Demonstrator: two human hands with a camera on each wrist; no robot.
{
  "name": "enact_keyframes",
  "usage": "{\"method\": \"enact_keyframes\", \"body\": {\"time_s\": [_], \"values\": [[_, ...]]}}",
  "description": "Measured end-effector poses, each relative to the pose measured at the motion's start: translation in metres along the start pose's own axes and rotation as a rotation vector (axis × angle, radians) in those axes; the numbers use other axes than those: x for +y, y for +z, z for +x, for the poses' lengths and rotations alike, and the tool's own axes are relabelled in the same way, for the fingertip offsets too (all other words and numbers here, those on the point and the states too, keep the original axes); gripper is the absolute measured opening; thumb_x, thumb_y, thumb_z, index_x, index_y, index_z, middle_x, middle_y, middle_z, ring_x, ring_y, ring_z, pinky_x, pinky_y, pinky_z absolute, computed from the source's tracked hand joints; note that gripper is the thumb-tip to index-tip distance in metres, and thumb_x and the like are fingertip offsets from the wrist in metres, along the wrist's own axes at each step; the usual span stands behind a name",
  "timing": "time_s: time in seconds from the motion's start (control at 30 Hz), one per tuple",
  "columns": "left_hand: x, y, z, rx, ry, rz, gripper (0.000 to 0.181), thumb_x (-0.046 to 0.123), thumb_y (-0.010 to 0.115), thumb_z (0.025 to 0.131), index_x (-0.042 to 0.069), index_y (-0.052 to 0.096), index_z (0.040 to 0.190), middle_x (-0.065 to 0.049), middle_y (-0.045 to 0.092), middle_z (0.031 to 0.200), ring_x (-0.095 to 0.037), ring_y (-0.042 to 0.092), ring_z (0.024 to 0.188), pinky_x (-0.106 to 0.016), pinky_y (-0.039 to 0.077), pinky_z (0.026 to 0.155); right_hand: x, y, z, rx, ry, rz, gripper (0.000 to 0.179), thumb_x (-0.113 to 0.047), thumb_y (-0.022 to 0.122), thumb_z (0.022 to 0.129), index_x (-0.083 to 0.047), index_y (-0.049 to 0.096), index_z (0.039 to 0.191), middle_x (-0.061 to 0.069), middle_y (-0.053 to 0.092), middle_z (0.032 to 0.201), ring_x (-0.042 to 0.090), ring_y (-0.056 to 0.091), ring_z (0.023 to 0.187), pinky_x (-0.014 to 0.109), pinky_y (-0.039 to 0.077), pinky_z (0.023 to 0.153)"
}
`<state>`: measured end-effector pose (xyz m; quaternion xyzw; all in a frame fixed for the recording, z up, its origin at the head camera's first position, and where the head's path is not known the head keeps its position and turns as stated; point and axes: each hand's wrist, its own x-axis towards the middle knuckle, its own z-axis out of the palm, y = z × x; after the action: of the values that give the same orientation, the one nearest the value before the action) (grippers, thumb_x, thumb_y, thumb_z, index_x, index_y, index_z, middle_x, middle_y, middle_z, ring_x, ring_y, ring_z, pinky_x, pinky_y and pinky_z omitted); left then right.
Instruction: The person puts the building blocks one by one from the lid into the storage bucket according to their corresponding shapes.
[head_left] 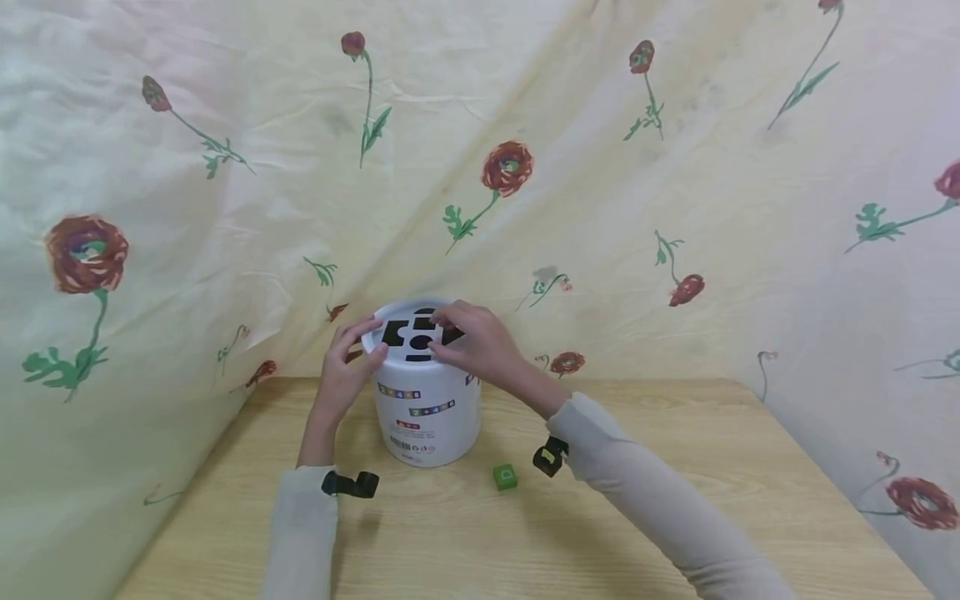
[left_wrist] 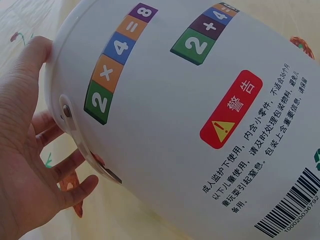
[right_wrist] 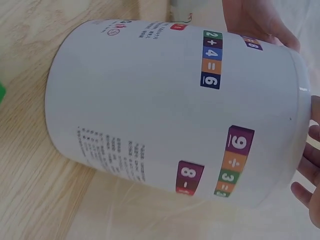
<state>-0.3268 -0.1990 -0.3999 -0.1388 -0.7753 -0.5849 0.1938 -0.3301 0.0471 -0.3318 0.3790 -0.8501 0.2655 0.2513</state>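
Observation:
A white bucket point(head_left: 427, 417) with printed sums stands upright on the table. Its white lid point(head_left: 406, 335) has several dark shaped cut-outs. My left hand point(head_left: 347, 367) touches the bucket's left rim, thumb at the front and fingers spread around the side; the left wrist view shows the fingers point(left_wrist: 75, 165) loosely bent near the handle joint. Over the lid's right side is my right hand point(head_left: 480, 342), its thumb and fingers bent down near the cut-outs. Whether they pinch anything is hidden. In the right wrist view, only part of the right hand's fingers point(right_wrist: 312, 165) shows.
A small green letter cube point(head_left: 506, 477) lies on the wooden table point(head_left: 450, 542), in front and to the right of the bucket. Flower-printed cloth point(head_left: 420, 192) hangs behind the table and along both sides. A black band with a camera point(head_left: 350, 484) sits on the left wrist.

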Motion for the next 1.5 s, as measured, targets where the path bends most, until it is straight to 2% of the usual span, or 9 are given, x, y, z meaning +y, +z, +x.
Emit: {"method": "enact_keyframes", "body": {"time_s": [0.2,0.43,0.6,0.8,0.97,1.23,1.5], "values": [[0.002,-0.002,0.0,0.006,-0.004,0.006,0.052,0.03,0.066,0.096,0.015,0.056,0.145,-0.004,0.041,0.157,-0.03,0.039,0.139,-0.06,0.035,0.114,0.008,-0.009,-0.016,0.061,-0.054,-0.001,0.031,-0.018,0.079,0.086,-0.008,0.07,0.114,0.008,0.07,0.112,0.024,0.067,0.107,0.039,0.057,0.094],[0.002,-0.003,-0.002,0.002,-0.013,-0.005,0.052,0.028,0.066,0.096,0.013,0.056,0.145,-0.006,0.04,0.158,-0.031,0.039,0.139,-0.06,0.034,0.114,0.019,-0.014,-0.041,0.147,-0.11,0.017,0.031,-0.014,0.081,0.083,-0.005,0.07,0.111,0.01,0.068,0.115,0.025,0.064,0.11,0.04,0.057,0.096],[0.001,-0.002,-0.002,0.002,-0.013,-0.01,0.051,0.025,0.065,0.096,0.013,0.056,0.145,-0.006,0.04,0.158,-0.031,0.039,0.139,-0.06,0.034,0.114,0.026,-0.012,-0.061,0.141,-0.152,0.013,0.033,-0.009,0.082,0.081,-0.005,0.07,0.111,0.009,0.067,0.116,0.023,0.064,0.111,0.037,0.058,0.094],[-0.001,-0.002,-0.002,0.005,-0.012,-0.013,0.05,0.023,0.065,0.096,0.012,0.056,0.145,-0.006,0.041,0.157,-0.03,0.04,0.138,-0.059,0.034,0.114,0.034,-0.004,-0.085,0.068,-0.184,-0.042,0.034,-0.011,0.084,0.078,-0.006,0.071,0.109,0.006,0.069,0.11,0.02,0.066,0.104,0.034,0.059,0.088],[0.001,-0.001,-0.002,0.005,-0.008,-0.015,0.051,0.025,0.065,0.096,0.013,0.056,0.145,-0.006,0.041,0.157,-0.03,0.04,0.138,-0.059,0.034,0.114,0.039,0.003,-0.101,-0.013,-0.173,-0.037,0.036,-0.014,0.085,0.078,-0.006,0.071,0.11,0.005,0.071,0.11,0.019,0.067,0.104,0.033,0.059,0.088],[0.002,-0.001,-0.001,0.003,-0.005,-0.018,0.05,0.027,0.066,0.096,0.013,0.057,0.144,-0.005,0.041,0.158,-0.03,0.039,0.138,-0.06,0.034,0.114,0.045,0.012,-0.124,-0.191,-0.152,-0.062,0.035,-0.022,0.084,0.08,-0.011,0.071,0.111,0.001,0.072,0.107,0.016,0.067,0.098,0.031,0.057,0.084],[-0.001,0.001,0.001,0.002,0.003,-0.027,0.05,0.025,0.065,0.096,0.014,0.057,0.144,-0.004,0.04,0.158,-0.03,0.039,0.139,-0.064,0.032,0.114,0.048,0.017,-0.141,-0.357,-0.098,-0.053,0.036,-0.019,0.082,0.081,-0.012,0.071,0.114,0.001,0.071,0.111,0.017,0.066,0.101,0.035,0.056,0.089]]}}
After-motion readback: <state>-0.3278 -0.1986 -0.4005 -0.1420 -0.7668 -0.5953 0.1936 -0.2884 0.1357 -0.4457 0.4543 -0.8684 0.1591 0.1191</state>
